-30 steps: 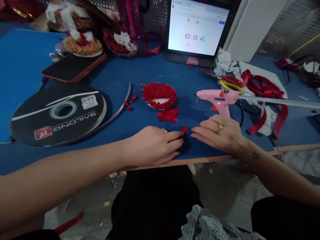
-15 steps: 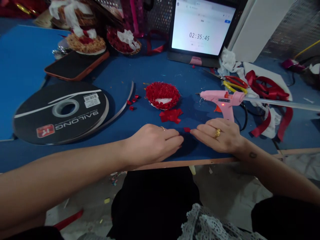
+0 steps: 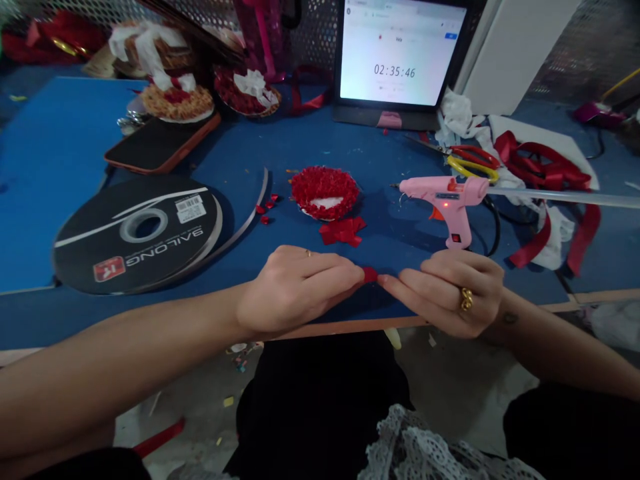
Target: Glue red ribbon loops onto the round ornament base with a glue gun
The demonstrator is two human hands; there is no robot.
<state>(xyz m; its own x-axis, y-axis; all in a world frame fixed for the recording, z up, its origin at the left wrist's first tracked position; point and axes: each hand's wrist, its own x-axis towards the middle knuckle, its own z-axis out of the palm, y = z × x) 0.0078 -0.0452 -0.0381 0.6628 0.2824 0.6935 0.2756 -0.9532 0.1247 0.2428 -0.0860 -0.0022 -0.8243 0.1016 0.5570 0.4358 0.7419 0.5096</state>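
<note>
Between my two hands is a small piece of red ribbon (image 3: 370, 274). My left hand (image 3: 305, 287) pinches its left side, fingers pressed together. My right hand (image 3: 445, 290), with a gold ring, has its fingers curled, and its fingertips meet the piece's right edge. Just beyond lie several flat red ribbon pieces (image 3: 343, 231) in a small pile. Behind them sits a round base covered in red ruffled bits (image 3: 325, 187), with a white patch showing at its front. A pink hot glue gun (image 3: 445, 193) with its light on lies beyond my right hand.
A black ribbon spool (image 3: 125, 240) lies at left, tiny red folded pieces (image 3: 265, 211) beside its loose strip. Scissors (image 3: 465, 163) and red ribbon (image 3: 540, 163) lie at right. A tablet (image 3: 395, 60) stands behind; a phone (image 3: 160, 143) lies back left. The table edge (image 3: 345, 327) is near me.
The red piece, earlier at the right fingertips with a gap to my left hand, is now between both hands. My right hand has turned and curled more. The view has shifted slightly.
</note>
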